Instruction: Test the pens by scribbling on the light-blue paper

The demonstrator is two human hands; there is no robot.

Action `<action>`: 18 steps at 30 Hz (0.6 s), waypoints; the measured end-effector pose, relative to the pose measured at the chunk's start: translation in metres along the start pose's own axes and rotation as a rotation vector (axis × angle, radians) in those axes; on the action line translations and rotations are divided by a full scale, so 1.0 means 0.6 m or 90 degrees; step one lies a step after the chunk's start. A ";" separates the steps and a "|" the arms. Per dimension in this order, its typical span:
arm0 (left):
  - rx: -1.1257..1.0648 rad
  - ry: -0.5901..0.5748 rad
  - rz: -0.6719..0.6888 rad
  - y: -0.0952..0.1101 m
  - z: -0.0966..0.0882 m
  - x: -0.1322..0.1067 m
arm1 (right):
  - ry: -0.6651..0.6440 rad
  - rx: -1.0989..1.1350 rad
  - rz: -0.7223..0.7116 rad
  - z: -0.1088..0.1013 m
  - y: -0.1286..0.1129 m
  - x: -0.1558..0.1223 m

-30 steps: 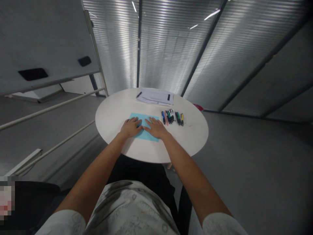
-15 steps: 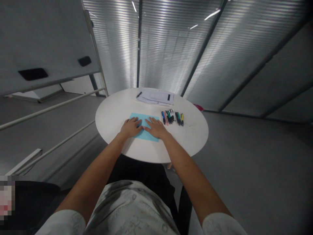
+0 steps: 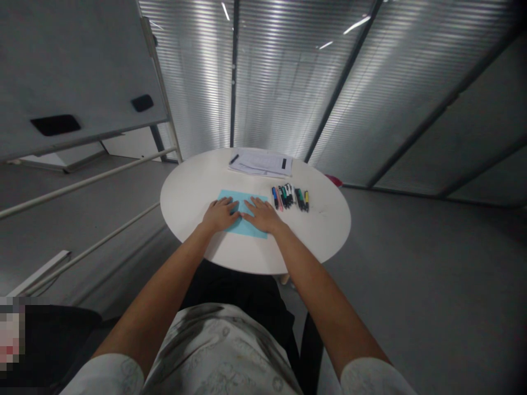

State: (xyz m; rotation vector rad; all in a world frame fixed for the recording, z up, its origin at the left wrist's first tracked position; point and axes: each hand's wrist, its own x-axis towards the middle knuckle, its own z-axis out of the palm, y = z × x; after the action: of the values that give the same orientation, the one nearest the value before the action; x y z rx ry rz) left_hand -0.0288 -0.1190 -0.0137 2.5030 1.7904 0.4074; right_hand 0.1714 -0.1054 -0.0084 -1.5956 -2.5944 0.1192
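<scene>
A light blue sheet of paper [image 3: 247, 229] lies on the round white table [image 3: 185, 192]. My left hand [image 3: 221, 213] rests flat over the left part of the sheet, fingers spread. On its right part lies my right hand [image 3: 262, 214], also palm down with fingers apart. The two thumbs nearly meet over the middle of the paper. Just right of my right hand, several markers [image 3: 288, 195] with blue, pink, green, black and yellow parts lie side by side. Parts of the sheet are hidden beneath my hands.
Printed papers [image 3: 261, 163] are stacked at the table's far edge, with dark objects on them. A whiteboard [image 3: 82, 60] on a pale metal frame stands to the left. Blinds [image 3: 272, 82] cover the glass wall behind. A black chair [image 3: 57, 340] is at lower left.
</scene>
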 end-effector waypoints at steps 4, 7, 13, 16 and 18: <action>-0.001 0.007 0.010 -0.001 0.001 0.000 | -0.001 -0.005 0.000 0.001 -0.001 0.000; -0.005 0.001 0.006 -0.001 0.001 0.001 | 0.001 -0.008 0.000 0.001 -0.001 0.001; -0.007 0.005 0.006 0.000 0.001 0.001 | 0.006 -0.006 -0.001 0.001 0.001 0.000; -0.003 0.009 0.011 0.000 0.001 0.001 | 0.003 0.000 0.000 0.001 0.001 0.000; -0.002 0.012 0.013 0.000 0.002 0.001 | 0.000 0.003 -0.001 0.000 0.000 0.000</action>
State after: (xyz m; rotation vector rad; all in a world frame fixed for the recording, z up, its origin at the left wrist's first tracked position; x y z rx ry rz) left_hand -0.0285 -0.1183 -0.0146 2.5264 1.7715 0.4361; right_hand 0.1715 -0.1052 -0.0083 -1.5916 -2.5933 0.1246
